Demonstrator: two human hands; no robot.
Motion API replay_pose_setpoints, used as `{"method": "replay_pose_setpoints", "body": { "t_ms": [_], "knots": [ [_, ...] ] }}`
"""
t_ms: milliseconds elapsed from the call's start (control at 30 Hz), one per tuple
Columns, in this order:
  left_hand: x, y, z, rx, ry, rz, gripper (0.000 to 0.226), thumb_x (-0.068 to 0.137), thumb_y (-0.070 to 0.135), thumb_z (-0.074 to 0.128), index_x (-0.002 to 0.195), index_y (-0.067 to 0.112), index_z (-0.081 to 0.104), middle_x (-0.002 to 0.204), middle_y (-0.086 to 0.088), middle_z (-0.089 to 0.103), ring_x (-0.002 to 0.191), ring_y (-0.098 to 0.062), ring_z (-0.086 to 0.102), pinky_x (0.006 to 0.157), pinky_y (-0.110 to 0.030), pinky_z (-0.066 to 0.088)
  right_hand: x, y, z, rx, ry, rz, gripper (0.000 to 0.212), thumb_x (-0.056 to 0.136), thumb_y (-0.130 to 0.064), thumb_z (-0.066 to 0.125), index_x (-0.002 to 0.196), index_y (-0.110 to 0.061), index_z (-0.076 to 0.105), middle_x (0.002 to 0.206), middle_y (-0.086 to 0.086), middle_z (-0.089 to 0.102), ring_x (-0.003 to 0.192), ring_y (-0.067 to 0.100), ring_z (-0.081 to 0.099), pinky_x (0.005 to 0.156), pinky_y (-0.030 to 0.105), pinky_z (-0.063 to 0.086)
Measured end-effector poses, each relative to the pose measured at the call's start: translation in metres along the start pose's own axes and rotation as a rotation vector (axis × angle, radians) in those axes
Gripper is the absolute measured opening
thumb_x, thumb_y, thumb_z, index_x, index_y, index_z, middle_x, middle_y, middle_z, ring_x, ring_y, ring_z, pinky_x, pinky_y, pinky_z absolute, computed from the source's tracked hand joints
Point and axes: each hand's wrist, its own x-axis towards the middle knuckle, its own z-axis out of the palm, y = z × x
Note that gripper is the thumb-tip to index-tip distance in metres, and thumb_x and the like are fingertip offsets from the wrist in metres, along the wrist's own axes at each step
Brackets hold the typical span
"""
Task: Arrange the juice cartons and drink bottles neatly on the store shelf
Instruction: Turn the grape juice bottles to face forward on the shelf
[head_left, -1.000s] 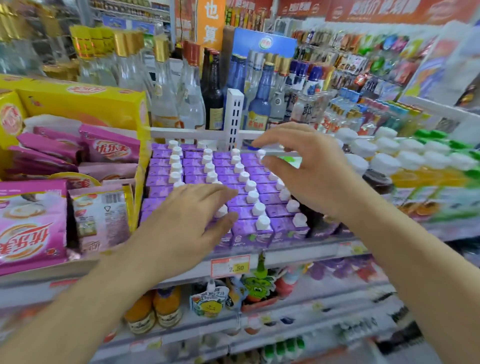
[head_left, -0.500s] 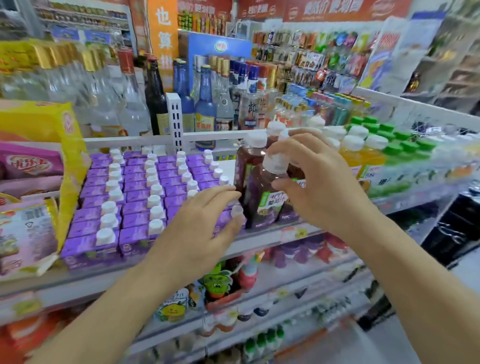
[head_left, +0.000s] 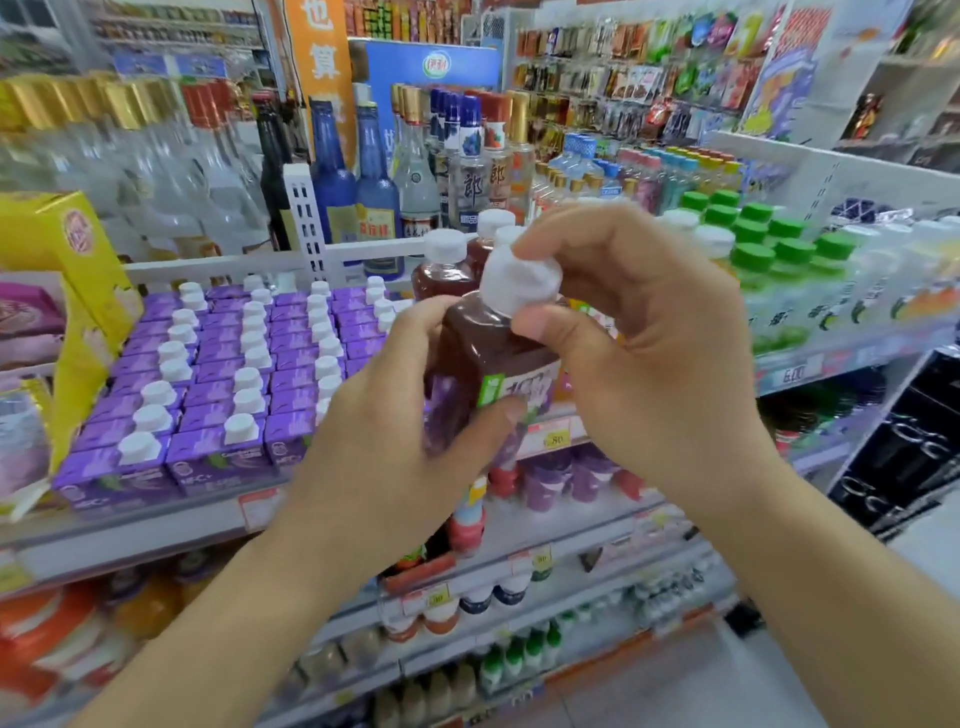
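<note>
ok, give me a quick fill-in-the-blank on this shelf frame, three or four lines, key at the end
1. The right hand pinches the dark bottle by its ____ cap.
2. The left hand holds that bottle's ____.
3. The cartons left of the bottle are ____ with white caps.
4. The bottle caps far right on the shelf are ____.

Missing words: white; body; purple; green

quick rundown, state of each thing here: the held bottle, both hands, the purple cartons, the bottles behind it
dark juice bottle: capped, lifted, tilted
left hand: grips the bottle's body
right hand: pinches the white cap
purple cartons: capped, upright, in tidy rows
dark bottles behind: capped, upright on the shelf
green-capped bottles: capped, upright, in rows
</note>
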Motion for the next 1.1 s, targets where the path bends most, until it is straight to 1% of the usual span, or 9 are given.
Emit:
{"method": "replay_pose_setpoints", "body": {
  "t_ms": [100,167,300,467,533,633,800,933,1100],
  "knots": [
    [-0.013,0.028,0.012,-0.233,-0.083,-0.068,0.053,0.085,0.046,0.078,0.131,0.048,0.053,0.113,0.026,0.073,0.105,0.001,0.072,0.086,-0.017,0.056,-0.017,-0.013,-0.023,0.057,0.038,0.079,0.025,0.094,0.003,0.074,0.113,-0.012,0.07,0.113,0.003,0.073,0.107,0.02,0.073,0.091,0.039,0.061],
    [-0.023,0.038,0.026,-0.375,-0.12,-0.147,0.044,0.083,0.043,0.077,0.122,0.05,0.059,0.109,0.025,0.075,0.102,0.001,0.073,0.086,-0.018,0.058,-0.037,-0.013,-0.04,0.044,0.002,0.145,0.023,0.103,-0.005,0.066,0.125,-0.011,0.069,0.116,0.0,0.074,0.11,0.016,0.073,0.093,0.034,0.06],
    [-0.044,0.042,0.062,-0.54,-0.193,-0.311,0.034,0.087,0.041,0.074,0.12,0.035,0.068,0.107,0.015,0.08,0.099,-0.006,0.076,0.087,-0.034,0.063,-0.1,0.005,-0.066,0.124,-0.074,0.405,0.044,0.103,-0.017,0.062,0.147,-0.023,0.057,0.141,-0.004,0.066,0.134,0.017,0.062,0.108,0.041,0.054],
    [-0.069,0.041,0.107,-0.663,-0.211,-0.527,0.032,0.087,0.038,0.075,0.116,0.025,0.074,0.106,0.0,0.082,0.097,-0.023,0.079,0.087,-0.052,0.064,-0.181,0.017,-0.083,0.136,-0.167,0.667,0.044,0.101,-0.02,0.072,0.141,-0.035,0.06,0.134,-0.009,0.07,0.126,0.016,0.066,0.099,0.043,0.057],
    [-0.078,0.042,0.123,-0.675,-0.215,-0.588,0.027,0.088,0.037,0.076,0.112,0.024,0.075,0.104,-0.001,0.082,0.094,-0.025,0.08,0.077,-0.047,0.065,-0.204,0.017,-0.087,0.115,-0.126,0.726,0.045,0.099,-0.025,0.075,0.14,-0.038,0.061,0.131,-0.011,0.071,0.123,0.014,0.068,0.098,0.043,0.057],
    [-0.093,0.049,0.142,-0.701,-0.208,-0.653,0.023,0.093,0.03,0.074,0.114,0.021,0.074,0.102,-0.001,0.082,0.088,-0.021,0.08,0.062,-0.028,0.06,-0.233,0.016,-0.09,0.049,-0.144,0.757,0.071,0.085,-0.032,0.084,0.148,-0.044,0.052,0.14,-0.013,0.064,0.126,0.016,0.066,0.103,0.046,0.056],
    [-0.114,0.056,0.161,-0.741,-0.213,-0.736,0.028,0.094,0.031,0.076,0.119,0.02,0.07,0.098,-0.007,0.082,0.081,-0.023,0.08,0.057,-0.029,0.059,-0.264,0.013,-0.089,0.04,-0.104,0.764,0.094,0.072,-0.032,0.094,0.151,-0.05,0.045,0.143,-0.015,0.056,0.132,0.013,0.061,0.107,0.041,0.054],
    [-0.121,0.056,0.164,-0.775,-0.216,-0.722,0.031,0.093,0.031,0.076,0.121,0.019,0.069,0.103,-0.008,0.082,0.088,-0.026,0.081,0.066,-0.037,0.063,-0.273,0.007,-0.087,0.029,-0.022,0.789,0.095,0.07,-0.03,0.093,0.15,-0.049,0.046,0.137,-0.017,0.052,0.127,0.01,0.063,0.104,0.035,0.057],
    [-0.125,0.055,0.156,-0.873,-0.244,-0.692,0.036,0.098,0.036,0.06,0.13,0.02,0.068,0.117,-0.01,0.079,0.104,-0.032,0.077,0.086,-0.052,0.062,-0.27,0.002,-0.085,0.098,0.103,0.778,0.084,0.074,-0.004,0.092,0.14,-0.039,0.056,0.132,-0.012,0.065,0.12,0.015,0.069,0.097,0.038,0.061]
  ]
}}
